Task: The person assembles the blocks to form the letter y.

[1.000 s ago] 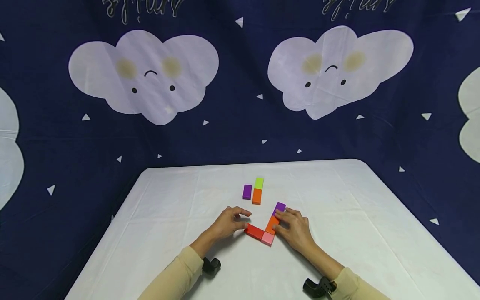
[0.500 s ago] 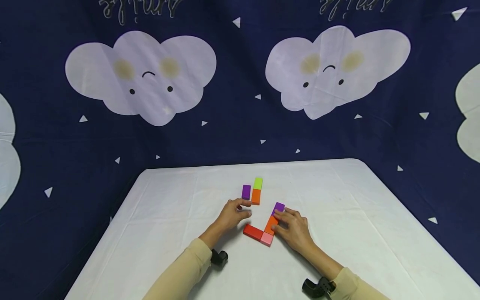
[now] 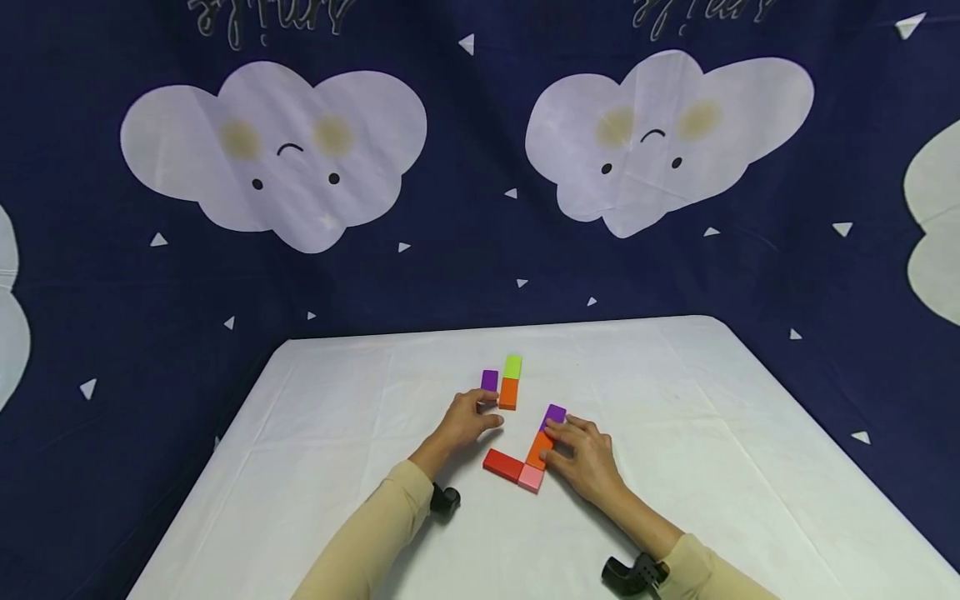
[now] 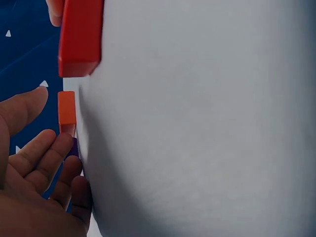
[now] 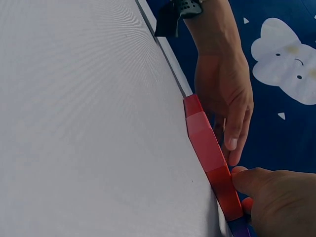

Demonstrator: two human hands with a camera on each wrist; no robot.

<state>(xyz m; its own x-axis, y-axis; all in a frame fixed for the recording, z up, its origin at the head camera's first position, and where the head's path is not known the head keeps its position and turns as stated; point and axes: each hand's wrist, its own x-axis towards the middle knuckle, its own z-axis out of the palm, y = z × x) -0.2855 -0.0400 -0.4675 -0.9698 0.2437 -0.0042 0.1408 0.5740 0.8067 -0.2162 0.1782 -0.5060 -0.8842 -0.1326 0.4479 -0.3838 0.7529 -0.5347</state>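
Note:
On the white cloth, a bent row joins a red block [image 3: 502, 464], a pink block [image 3: 531, 478], an orange block [image 3: 537, 452] and a purple block [image 3: 554, 412]. My right hand [image 3: 590, 460] rests at the right side of this row, thumb on the orange block and a fingertip near its joint with the purple one. Farther back, my left hand [image 3: 459, 422] reaches to another purple block [image 3: 489, 379], its fingers overlapping the near end. In the left wrist view the thumb and fingers of my left hand [image 4: 37, 173] are spread apart, with nothing between them.
Right beside the far purple block, a lime green block [image 3: 513, 367] and a second orange block [image 3: 508, 394] lie end to end. Each wrist wears a black camera [image 3: 445, 502]. A dark blue curtain [image 3: 480, 275] with clouds hangs behind the table [image 3: 660, 375].
My left hand has left the red block and moved away from me to the far purple block. The right hand stays at the bent row.

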